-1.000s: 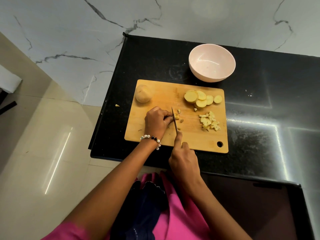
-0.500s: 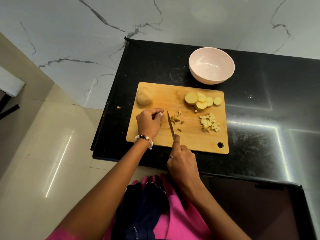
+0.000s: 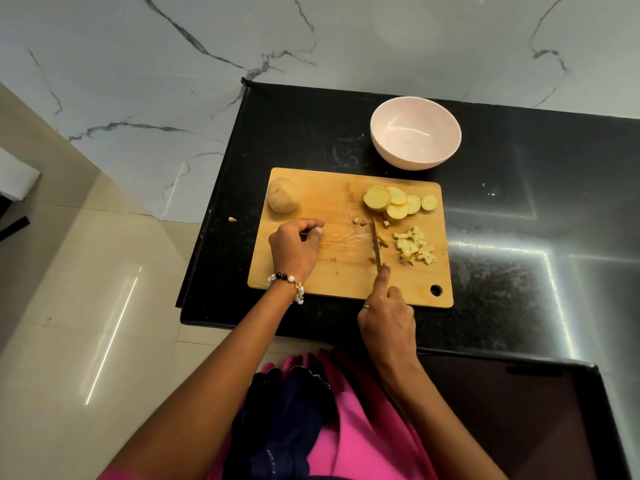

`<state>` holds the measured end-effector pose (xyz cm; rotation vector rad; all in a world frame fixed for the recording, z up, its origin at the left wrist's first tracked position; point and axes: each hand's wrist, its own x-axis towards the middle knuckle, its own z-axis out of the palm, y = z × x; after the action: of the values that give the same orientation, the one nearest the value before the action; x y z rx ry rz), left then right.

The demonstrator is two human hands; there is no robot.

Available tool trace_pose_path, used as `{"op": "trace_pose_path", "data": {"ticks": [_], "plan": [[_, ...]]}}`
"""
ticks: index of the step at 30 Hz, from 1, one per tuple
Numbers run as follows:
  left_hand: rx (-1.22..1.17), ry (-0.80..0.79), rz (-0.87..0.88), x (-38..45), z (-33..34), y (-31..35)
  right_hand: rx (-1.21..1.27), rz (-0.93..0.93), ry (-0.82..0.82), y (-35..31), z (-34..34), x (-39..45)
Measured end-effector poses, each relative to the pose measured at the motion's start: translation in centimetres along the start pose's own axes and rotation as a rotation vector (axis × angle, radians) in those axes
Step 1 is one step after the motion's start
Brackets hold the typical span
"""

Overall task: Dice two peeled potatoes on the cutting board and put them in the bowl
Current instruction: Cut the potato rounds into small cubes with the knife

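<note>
Since half a second ago, the right hand (image 3: 387, 315), gripping the steel knife (image 3: 376, 242), has swept it rightward toward the diced potato (image 3: 415, 245) heaped at 3 o'clock on the wooden cutting board (image 3: 346, 271); the left hand (image 3: 294, 245) rests curled, empty. Round slices (image 3: 398, 201) lie at 1 o'clock, the smooth whole potato (image 3: 284, 195) at 10, below the glossy pink bowl (image 3: 415, 133).

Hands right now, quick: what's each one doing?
Left hand: fingers curled, holding nothing visible, resting on the cutting board.
Right hand: gripping the knife.
</note>
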<state>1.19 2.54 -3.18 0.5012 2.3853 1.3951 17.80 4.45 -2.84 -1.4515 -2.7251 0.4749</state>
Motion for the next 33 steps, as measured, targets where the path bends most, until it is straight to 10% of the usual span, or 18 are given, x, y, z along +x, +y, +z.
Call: {"op": "trace_pose_path", "data": {"ticks": [33], "plan": [[0.04, -0.088, 0.022, 0.4, 1.8, 1.6, 0.298, -0.008, 0.149, 3.3, -1.1, -0.5]]}}
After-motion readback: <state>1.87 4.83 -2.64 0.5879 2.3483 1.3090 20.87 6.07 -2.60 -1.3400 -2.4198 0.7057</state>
